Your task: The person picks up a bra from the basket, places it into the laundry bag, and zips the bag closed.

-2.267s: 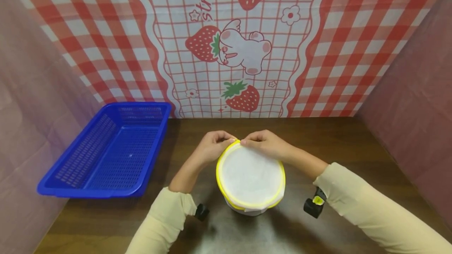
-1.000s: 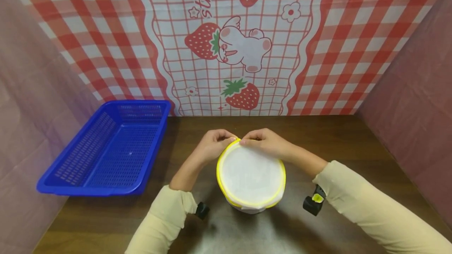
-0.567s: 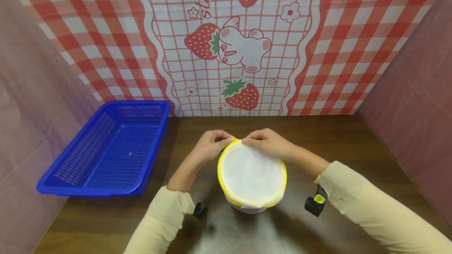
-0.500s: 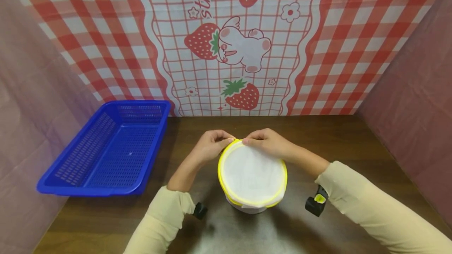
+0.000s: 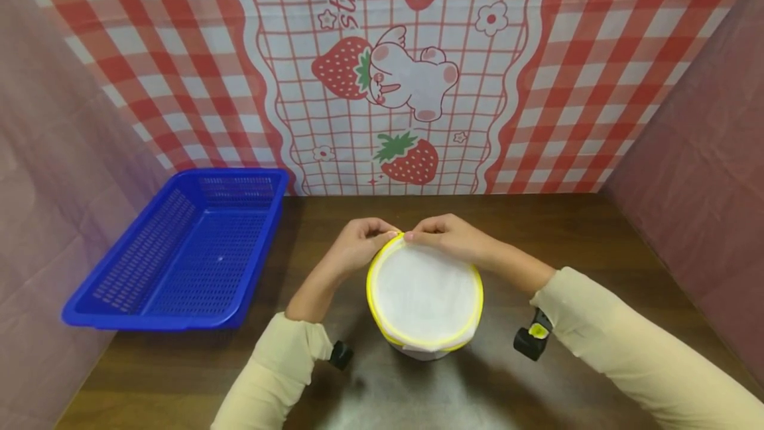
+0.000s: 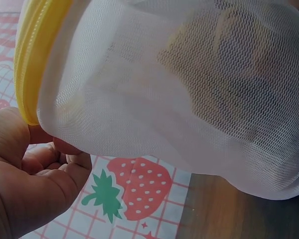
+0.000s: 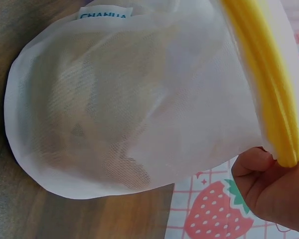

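Observation:
A round white mesh laundry bag (image 5: 425,294) stands upright on the table, with a yellow zipper (image 5: 370,294) running around its top edge. At the zipper's far side, my left hand (image 5: 353,247) pinches the edge between thumb and fingers. Just to its right, my right hand (image 5: 456,239) pinches the same edge, the two thumbs almost meeting. Through the bag's mesh wall (image 6: 119,94) in the left wrist view, darker brownish patches show; I cannot tell what they are. A label (image 7: 105,12) with blue letters is sewn to the bag in the right wrist view.
A blue perforated plastic basket (image 5: 205,271) sits at the left of the brown wooden table (image 5: 567,231). Behind, a red-and-white strawberry cloth (image 5: 412,71) hangs at the table's far edge. Pinkish cloth (image 5: 686,151) closes off both sides.

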A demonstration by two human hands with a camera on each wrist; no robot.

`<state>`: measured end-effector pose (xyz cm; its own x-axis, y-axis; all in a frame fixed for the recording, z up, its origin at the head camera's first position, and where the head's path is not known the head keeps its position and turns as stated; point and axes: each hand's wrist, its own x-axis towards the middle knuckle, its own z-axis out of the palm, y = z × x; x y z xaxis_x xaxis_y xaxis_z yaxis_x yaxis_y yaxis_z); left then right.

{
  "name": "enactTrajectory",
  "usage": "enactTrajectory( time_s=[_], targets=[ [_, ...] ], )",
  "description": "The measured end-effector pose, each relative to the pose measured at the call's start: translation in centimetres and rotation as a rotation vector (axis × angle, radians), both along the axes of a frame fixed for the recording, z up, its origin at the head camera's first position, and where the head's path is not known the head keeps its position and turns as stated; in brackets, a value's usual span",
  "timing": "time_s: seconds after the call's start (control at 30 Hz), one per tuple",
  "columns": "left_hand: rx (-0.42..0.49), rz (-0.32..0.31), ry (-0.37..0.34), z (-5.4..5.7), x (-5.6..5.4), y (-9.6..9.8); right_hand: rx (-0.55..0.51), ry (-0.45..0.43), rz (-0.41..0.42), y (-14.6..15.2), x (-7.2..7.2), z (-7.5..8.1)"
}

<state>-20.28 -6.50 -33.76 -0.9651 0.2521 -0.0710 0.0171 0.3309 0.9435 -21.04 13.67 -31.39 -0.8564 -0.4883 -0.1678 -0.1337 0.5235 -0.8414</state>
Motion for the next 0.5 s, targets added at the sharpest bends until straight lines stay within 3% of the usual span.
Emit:
enactTrajectory(
  time_s=[0.17,0.5],
  targets=[
    [-0.001,-0.001,-0.006,-0.11,-0.06,0.01,0.007,0.016,0.034,-0.08,-0.25,-0.25],
    [-0.01,0.004,0.01,-0.14,-0.15,-0.06,0.029,0.015,0.005,0.03,-0.06,-0.12]
  ],
)
